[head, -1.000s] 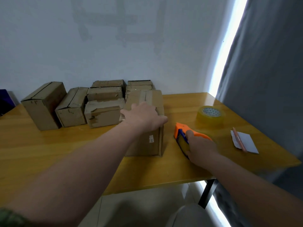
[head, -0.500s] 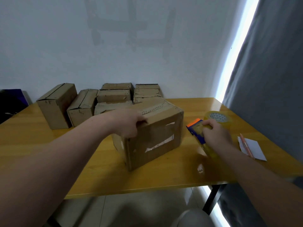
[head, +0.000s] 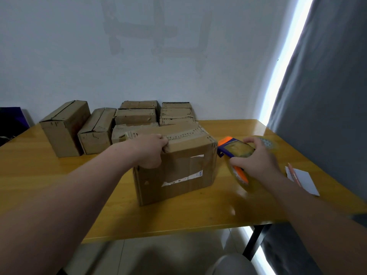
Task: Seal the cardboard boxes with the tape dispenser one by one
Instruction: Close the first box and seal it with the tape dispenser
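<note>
Head view: left grip (head: 151,150) clasps top front edge of cardboard box (head: 178,175), standing mid-surface (head: 59,185). Right grip (head: 256,157) grasps orange-blue tape dispenser (head: 234,149) just right of box. Other boxes (head: 65,126) line wall behind. White paper (head: 303,180) far right.

Worn cardboard box (head: 176,165) upright, flaps closed — orange-blue tape dispenser (head: 236,153) just right.

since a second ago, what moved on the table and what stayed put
The left hand pulled the box toward the person, turning it, and grips its top edge. The right hand lifted the tape dispenser up beside it. Back boxes, tape roll and paper stayed.
</note>
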A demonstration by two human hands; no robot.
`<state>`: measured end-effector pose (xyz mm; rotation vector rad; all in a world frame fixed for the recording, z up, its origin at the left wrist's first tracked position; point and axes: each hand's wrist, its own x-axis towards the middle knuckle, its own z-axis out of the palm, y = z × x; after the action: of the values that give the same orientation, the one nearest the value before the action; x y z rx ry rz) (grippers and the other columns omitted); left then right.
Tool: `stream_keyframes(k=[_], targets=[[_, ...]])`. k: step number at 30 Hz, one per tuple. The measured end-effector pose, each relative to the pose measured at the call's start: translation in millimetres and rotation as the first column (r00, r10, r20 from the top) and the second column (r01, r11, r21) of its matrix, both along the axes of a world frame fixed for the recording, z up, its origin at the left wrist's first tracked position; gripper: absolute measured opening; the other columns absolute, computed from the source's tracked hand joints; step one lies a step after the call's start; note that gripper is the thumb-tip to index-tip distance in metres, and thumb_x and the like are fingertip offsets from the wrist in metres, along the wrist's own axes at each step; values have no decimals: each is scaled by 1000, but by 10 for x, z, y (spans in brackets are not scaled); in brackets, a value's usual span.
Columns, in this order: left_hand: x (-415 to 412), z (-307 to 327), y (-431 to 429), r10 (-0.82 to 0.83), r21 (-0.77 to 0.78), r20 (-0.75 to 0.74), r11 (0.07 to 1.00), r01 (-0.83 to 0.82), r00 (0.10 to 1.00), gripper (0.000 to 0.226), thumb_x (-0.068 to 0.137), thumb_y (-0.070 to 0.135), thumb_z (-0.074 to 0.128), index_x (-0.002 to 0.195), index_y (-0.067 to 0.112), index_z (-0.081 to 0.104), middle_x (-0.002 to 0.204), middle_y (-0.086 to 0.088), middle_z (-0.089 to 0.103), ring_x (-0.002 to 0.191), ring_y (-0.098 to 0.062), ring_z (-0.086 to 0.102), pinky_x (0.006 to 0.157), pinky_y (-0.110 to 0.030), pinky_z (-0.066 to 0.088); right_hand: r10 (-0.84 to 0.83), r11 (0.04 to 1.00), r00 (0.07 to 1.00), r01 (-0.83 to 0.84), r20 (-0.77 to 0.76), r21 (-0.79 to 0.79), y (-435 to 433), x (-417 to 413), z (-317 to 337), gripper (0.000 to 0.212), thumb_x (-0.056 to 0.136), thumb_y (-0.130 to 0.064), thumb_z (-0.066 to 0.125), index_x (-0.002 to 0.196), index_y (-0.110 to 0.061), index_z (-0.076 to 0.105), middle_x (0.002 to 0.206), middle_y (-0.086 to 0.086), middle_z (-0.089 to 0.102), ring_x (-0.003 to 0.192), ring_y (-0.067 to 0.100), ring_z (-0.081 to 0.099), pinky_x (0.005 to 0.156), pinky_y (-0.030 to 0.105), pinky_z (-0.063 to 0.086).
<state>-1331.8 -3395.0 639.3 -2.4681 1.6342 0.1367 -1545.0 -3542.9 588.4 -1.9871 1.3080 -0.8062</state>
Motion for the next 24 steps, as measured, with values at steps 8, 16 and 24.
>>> stream_keyframes(k=[8,16,24], targets=[[164,76,-15,-219,-64,-200,976,210,955,83,83,-8,41,146,43,25,152,9,30,135,-19,34,109,-36,32,-96,995,994,96,59,4,-145,-164,75,65,71,-30,80,126,-26,45,109,-1,50,95,19,48,57,26,38],[64,5,-253,60,-376,66,926,-31,996,34,92,8,50,111,34,62,120,5,63,122,-20,50,114,-61,-1,-85,996,993,83,84,33,-134,-156,74,66,71,-31,80,127,-26,44,110,-1,47,99,20,48,65,29,42],[-606,-206,-862,8,-324,29,946,2,1000,64,85,75,31,113,24,57,119,-1,60,117,-26,52,111,-63,15,-76,997,991,74,109,25,-129,-117,113,70,71,-35,80,129,-25,44,109,-3,47,98,17,46,70,29,43]])
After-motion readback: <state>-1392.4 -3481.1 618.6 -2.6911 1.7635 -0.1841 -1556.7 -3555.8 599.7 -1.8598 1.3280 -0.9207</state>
